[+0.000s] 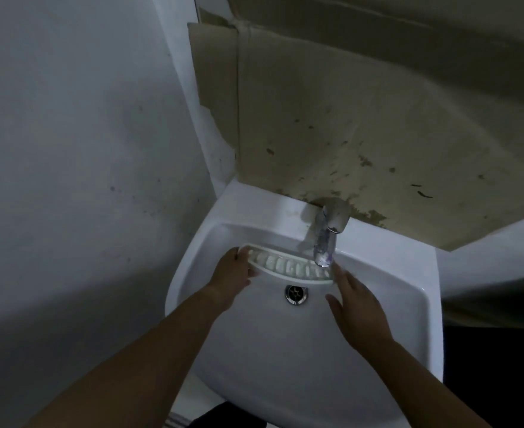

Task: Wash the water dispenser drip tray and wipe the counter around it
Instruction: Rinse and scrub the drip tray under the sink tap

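Note:
A white slotted drip tray (288, 267) sits inside the white sink (378, 304), under the chrome faucet (325, 239) spout. My left hand (233, 273) grips the tray's left end, thumb over its rim. My right hand (356, 307) hovers with fingers spread, its fingertips touching or almost touching the tray's right end beside the spout. No running water is visible.
The metal drain (296, 294) lies just in front of the tray. Stained cardboard (347, 118) covers the wall behind the faucet. A grey wall (84, 149) stands close on the left, and a dark object (498, 335) sits right of the sink.

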`<action>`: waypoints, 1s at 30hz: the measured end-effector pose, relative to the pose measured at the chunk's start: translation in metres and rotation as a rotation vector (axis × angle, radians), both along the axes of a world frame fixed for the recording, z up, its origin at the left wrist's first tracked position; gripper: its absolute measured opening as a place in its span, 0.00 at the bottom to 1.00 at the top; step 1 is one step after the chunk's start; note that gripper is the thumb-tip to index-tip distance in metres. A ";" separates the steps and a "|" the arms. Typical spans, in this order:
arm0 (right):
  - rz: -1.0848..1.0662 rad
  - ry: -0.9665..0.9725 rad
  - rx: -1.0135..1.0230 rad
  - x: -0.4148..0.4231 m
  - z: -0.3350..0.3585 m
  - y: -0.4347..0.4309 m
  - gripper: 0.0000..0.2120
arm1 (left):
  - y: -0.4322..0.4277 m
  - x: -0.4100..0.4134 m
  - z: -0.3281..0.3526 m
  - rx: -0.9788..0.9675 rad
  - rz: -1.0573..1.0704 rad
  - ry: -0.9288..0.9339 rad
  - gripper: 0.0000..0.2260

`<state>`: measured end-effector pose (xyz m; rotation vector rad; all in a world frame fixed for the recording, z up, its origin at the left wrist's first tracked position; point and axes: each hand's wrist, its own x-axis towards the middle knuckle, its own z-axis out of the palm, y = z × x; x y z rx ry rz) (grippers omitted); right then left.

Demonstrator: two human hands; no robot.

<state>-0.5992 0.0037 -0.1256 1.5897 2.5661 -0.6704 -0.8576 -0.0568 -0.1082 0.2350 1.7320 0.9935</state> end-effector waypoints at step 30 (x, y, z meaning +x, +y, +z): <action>-0.572 0.443 -0.349 0.032 0.016 0.023 0.15 | 0.010 0.045 0.024 -0.155 -0.168 -0.104 0.19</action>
